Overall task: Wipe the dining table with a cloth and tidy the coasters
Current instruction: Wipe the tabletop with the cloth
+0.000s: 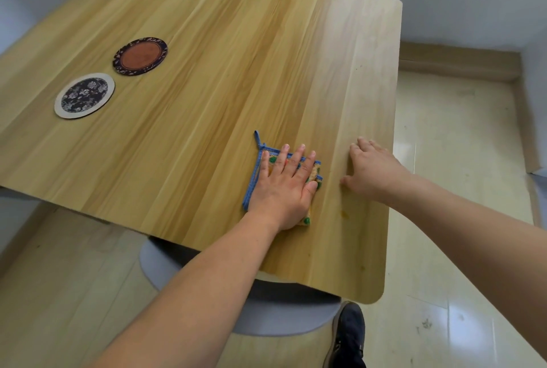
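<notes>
Nearest, your left hand (285, 187) lies flat with straight fingers pressing the cloth (257, 178) onto the table (207, 42), near its right end. Just right of it, your right hand (374, 171) rests released on bare wood, holding nothing. Farther left sit two coasters, well apart from the cloth: the floral coaster (84, 95), then the brown coaster (140, 55) just beyond.

The counter (207, 71) is smooth wood-grain with a soft sheen. The cloth (257, 172) looks woven, blue-edged. Both coasters (140, 55) (84, 95) look matt, fabric-faced. The floor (461, 279) tiles are glossy.
</notes>
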Available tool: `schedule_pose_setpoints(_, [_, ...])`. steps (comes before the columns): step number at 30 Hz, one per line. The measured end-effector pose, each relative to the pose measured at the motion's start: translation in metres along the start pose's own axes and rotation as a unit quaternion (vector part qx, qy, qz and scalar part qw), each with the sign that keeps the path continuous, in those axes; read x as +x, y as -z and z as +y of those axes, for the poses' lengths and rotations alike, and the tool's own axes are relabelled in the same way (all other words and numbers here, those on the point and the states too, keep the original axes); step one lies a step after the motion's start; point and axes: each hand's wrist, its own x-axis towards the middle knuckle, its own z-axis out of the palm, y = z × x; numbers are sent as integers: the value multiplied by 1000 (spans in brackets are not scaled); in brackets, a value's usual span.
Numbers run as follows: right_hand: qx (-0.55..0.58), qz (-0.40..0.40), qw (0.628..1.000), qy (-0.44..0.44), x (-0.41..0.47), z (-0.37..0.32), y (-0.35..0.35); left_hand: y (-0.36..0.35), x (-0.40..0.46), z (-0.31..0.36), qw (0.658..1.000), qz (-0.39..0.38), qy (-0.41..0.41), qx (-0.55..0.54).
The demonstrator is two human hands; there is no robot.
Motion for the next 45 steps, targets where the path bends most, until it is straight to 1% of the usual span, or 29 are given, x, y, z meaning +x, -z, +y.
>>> schedule_pose_setpoints(9, [6,8,1000,-27,-40,-18,-28,-15,-69,1,1000,-10,8,-1])
schedule_pose_setpoints(12, [23,4,999,-36,-56,-25,-36,-14,-80,1,999,-33,8,-8])
schedule_pose_setpoints(16, [35,8,998,-50,-71,-30,-43,-3,-74,-3,995,-93,-1,-35])
schedule_pose_setpoints(18, [51,19,997,-58,-75,-32,-45,5,-73,-7,990,-105,-6,-89])
schedule_pose_setpoints(20, [80,33,994,-68,-79,-41,-46,12,-77,-14,982,-69,7,-177])
schedule_pose_setpoints(22, [102,55,991,-68,-86,-56,-48,18,-83,-28,976,8,42,-213])
schedule_pose_setpoints(24, [116,87,989,-42,-90,-80,-53,21,-88,-50,975,59,91,-195])
schedule_pose_setpoints(28, [120,143,982,21,-87,-140,-64,24,-88,-94,980,39,144,-128])
schedule_pose_setpoints(30, [107,137,985,23,-78,-170,-74,23,-82,-109,979,43,158,-122])
schedule_pose_setpoints(32, [97,127,987,0,-72,-190,-87,21,-75,-122,976,47,171,-124])
schedule_pose_setpoints(35, [71,133,988,-22,-71,-192,-99,16,-69,-126,975,45,177,-129])
schedule_pose_setpoints(40, [83,131,986,-65,-79,-180,-96,10,-63,-118,985,23,144,-96])
schedule_pose_setpoints(45, [72,155,981,-86,-89,-139,-101,10,-54,-95,990,7,107,-90])
